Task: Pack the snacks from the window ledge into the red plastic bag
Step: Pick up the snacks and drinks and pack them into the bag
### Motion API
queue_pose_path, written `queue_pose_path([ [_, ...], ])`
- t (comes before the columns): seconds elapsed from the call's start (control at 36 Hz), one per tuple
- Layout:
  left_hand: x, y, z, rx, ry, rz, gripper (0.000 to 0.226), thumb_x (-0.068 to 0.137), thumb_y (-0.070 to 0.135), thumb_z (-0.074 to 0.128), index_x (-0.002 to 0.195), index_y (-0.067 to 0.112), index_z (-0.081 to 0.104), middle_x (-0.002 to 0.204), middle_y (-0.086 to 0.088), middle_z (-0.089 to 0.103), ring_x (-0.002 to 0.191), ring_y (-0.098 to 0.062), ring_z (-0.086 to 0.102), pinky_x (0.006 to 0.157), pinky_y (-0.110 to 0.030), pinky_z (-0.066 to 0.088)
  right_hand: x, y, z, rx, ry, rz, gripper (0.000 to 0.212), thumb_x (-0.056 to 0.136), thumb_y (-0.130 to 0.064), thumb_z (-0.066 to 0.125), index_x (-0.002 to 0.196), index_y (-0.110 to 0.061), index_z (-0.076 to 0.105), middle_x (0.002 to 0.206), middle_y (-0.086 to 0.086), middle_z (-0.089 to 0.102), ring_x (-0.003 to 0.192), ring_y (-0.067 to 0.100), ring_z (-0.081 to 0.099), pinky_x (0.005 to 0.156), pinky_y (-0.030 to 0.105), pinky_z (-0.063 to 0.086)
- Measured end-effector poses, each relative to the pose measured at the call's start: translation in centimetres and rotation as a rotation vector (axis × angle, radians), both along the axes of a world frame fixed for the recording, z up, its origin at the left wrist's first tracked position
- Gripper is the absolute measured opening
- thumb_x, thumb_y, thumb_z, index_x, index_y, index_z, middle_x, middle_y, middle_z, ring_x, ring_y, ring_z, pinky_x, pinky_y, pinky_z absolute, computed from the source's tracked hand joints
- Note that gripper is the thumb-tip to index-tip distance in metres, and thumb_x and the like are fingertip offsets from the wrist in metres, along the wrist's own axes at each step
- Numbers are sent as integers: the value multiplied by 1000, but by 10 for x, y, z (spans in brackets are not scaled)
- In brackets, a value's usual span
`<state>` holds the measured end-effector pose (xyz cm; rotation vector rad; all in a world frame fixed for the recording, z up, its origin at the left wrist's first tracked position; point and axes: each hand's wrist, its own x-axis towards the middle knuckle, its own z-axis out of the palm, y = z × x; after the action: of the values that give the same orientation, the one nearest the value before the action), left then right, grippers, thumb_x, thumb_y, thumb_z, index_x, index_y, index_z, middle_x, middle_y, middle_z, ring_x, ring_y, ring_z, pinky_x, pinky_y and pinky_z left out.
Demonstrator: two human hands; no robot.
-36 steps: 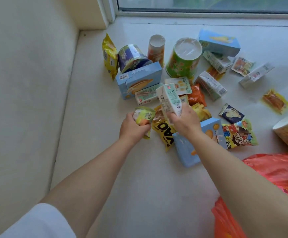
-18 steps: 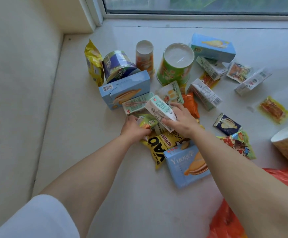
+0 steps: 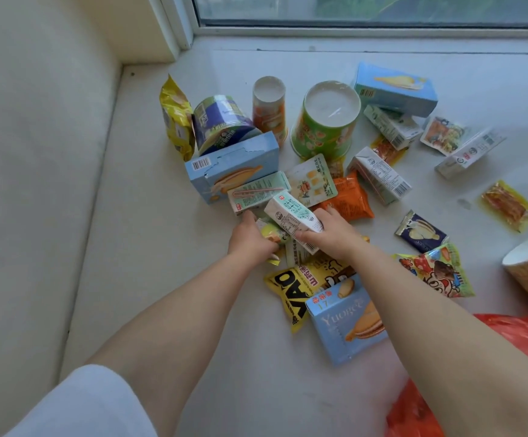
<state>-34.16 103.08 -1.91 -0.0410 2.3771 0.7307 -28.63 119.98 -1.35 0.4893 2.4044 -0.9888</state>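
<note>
Snacks lie scattered on the window ledge [image 3: 149,279] around my hands. My right hand [image 3: 332,236] grips a white drink carton [image 3: 292,214]; my left hand [image 3: 250,241] grips a small green packet [image 3: 273,233] just beside it. The red plastic bag [image 3: 527,335] sits near my right forearm, lower right.

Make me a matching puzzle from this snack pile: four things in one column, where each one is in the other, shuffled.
Things:
1. white drink carton
2. green cup
3. red plastic bag
4. yellow YAO packet

Places:
A. bottom right corner
B. upside down near the window
C. in the right hand
D. partly under a pale blue box

Pairs: 1-C, 2-B, 3-A, 4-D
</note>
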Motion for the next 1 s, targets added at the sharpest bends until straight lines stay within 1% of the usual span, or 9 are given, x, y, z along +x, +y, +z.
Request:
queue_pose_path([
  [0.11,4,-3,5,23,-32,49,70,68,21,79,125,15,38,122,-8,57,109,-27,56,79,-31,50,1,-6,8,-15,22,-34,49,83,-47,62,122,-19,51,122,6,47,112,21,42,79,31,34],
  [0.19,8,-8,9,30,-72,86,79,68,23,81,131,14,35,123,-9,56,112,-27,55,81,-32,50,3,-11,19,-11,40,-52,47,83,-44,63,121,-18,51,113,5,49,99,17,44,76,28,34],
  [0.31,15,-16,20,43,-82,111,78,68,25,81,129,13,34,122,-10,55,111,-29,54,85,-36,52,8,-19,31,57,111,-47,45,83,-46,63,113,-15,52,103,3,49,94,18,45,70,27,33],
  [0.47,28,-37,46,64,-51,129,71,65,27,79,121,16,36,109,-6,56,99,-26,57,83,-39,55,30,-35,56,67,274,-242,36,85,-38,64,103,-9,52,97,2,46,85,17,46,54,20,32],
  [0.58,34,-49,64,87,-12,130,65,65,29,79,114,18,36,101,-3,54,97,-26,58,81,-40,55,48,-43,70,87,315,-310,36,85,-37,64,100,-7,51,95,4,45,83,19,46,53,21,31],
  [0.69,47,-60,80,118,11,160,66,63,30,79,113,18,38,105,-5,57,96,-25,59,82,-40,55,67,-49,88,106,366,-361,37,84,-38,65,100,-6,54,95,4,47,85,21,49,59,28,38],
  [0.78,58,-67,92,152,30,170,62,64,30,78,110,20,37,104,-4,57,95,-24,58,82,-41,55,86,-54,101,123,449,-378,37,83,-37,66,98,-6,54,93,5,47,82,20,48,58,26,38],
  [0.89,78,-70,108,228,54,168,60,67,28,78,109,20,36,102,-3,55,92,-23,58,81,-41,55,117,-62,118,197,531,-388,40,83,-38,67,95,-3,52,90,4,44,71,11,42,49,14,28],
  [1.0,104,-63,122,322,76,139,59,70,24,78,108,20,34,101,-3,53,93,-23,59,82,-42,56,155,-63,130,263,608,-412,41,81,-37,70,92,-1,52,89,6,43,76,19,43,52,17,28],
])
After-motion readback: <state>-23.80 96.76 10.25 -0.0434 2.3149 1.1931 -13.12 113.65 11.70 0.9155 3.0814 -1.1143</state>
